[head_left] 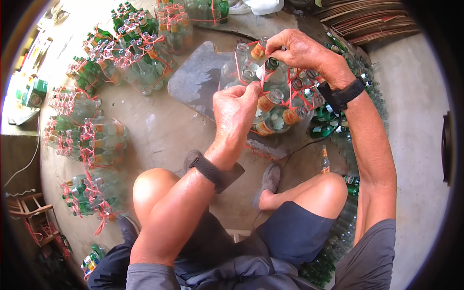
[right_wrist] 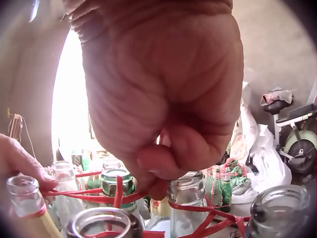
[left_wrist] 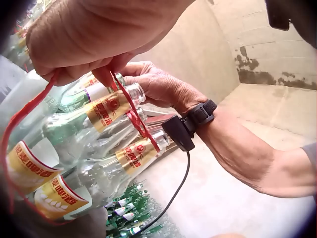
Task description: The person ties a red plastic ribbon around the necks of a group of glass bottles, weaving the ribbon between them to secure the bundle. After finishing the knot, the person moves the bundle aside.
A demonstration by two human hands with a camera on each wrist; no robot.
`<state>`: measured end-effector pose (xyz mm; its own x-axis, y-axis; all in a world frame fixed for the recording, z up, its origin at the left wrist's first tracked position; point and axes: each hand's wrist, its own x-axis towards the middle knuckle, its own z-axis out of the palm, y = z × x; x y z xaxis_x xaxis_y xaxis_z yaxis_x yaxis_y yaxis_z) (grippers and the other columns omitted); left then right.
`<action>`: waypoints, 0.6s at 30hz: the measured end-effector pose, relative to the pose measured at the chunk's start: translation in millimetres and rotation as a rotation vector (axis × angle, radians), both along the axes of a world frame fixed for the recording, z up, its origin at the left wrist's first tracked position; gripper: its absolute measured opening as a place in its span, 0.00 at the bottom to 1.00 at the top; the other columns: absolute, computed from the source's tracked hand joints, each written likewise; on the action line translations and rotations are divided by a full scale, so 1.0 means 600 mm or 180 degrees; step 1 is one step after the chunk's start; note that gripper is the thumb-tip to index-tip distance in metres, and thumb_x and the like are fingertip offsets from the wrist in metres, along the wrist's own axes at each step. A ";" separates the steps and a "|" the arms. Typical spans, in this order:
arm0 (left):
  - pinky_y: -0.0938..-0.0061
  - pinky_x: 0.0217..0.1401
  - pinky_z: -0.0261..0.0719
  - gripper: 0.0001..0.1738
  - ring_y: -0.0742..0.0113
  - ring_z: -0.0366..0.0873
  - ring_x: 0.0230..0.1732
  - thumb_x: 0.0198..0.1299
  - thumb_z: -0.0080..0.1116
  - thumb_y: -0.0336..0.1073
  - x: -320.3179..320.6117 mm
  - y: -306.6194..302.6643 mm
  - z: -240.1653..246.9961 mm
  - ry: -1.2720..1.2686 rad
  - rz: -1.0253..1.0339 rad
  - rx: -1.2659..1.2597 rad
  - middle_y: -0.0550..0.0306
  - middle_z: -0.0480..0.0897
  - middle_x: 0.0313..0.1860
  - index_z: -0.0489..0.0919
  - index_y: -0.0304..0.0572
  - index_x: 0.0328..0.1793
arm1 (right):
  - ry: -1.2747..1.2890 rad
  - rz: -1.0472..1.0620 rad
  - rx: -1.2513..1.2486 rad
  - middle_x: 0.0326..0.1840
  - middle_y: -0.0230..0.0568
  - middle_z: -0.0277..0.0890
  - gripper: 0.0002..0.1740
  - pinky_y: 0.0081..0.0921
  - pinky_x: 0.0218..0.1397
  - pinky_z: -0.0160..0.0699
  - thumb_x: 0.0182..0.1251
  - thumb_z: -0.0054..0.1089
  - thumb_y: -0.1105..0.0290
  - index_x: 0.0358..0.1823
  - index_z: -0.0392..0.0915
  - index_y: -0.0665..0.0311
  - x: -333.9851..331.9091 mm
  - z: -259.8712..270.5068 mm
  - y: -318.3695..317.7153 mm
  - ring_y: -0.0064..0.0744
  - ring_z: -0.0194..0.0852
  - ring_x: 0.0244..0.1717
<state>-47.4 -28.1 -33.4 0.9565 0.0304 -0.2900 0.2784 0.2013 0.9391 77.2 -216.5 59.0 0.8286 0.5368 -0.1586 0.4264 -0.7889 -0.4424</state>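
Note:
A bundle of glass bottles, mostly clear with yellow-orange labels, stands in front of me, its necks laced with red plastic strap. My left hand pinches a length of this strap at the near side of the necks, and one strand hangs down past the labels. Across the bundle, my right hand has its fingers curled in and grips red strap between the necks. A green-necked bottle stands between the two hands. In the right wrist view, my right palm hides part of the strap.
More strapped bottle bundles line the floor to the left and far side. Loose green bottles lie in a heap on the right. A single clear bottle stands by my right knee. Flattened cardboard is stacked at the back right.

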 end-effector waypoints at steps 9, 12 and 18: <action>0.72 0.28 0.69 0.18 0.80 0.71 0.26 0.70 0.65 0.41 -0.009 0.029 0.015 -0.0180 -0.0273 0.0749 0.66 0.79 0.21 0.92 0.30 0.40 | -0.1321 -0.0754 0.0412 0.45 0.49 0.86 0.18 0.47 0.52 0.85 0.63 0.75 0.57 0.47 0.87 0.62 -0.158 -0.017 0.016 0.54 0.87 0.49; 0.76 0.26 0.61 0.17 0.84 0.65 0.25 0.71 0.65 0.41 -0.004 0.034 0.008 -0.0242 -0.0339 0.0798 0.74 0.75 0.22 0.94 0.32 0.43 | -0.1802 -0.0856 0.0268 0.46 0.44 0.82 0.21 0.46 0.51 0.86 0.57 0.80 0.56 0.49 0.87 0.58 -0.218 -0.034 0.049 0.50 0.86 0.49; 0.76 0.26 0.63 0.16 0.82 0.66 0.25 0.71 0.67 0.41 0.000 0.051 0.019 -0.0405 -0.0434 0.1119 0.72 0.75 0.22 0.94 0.33 0.43 | -0.1988 -0.1028 0.0185 0.46 0.41 0.82 0.19 0.43 0.49 0.86 0.57 0.80 0.59 0.46 0.87 0.59 -0.228 -0.085 0.050 0.46 0.84 0.45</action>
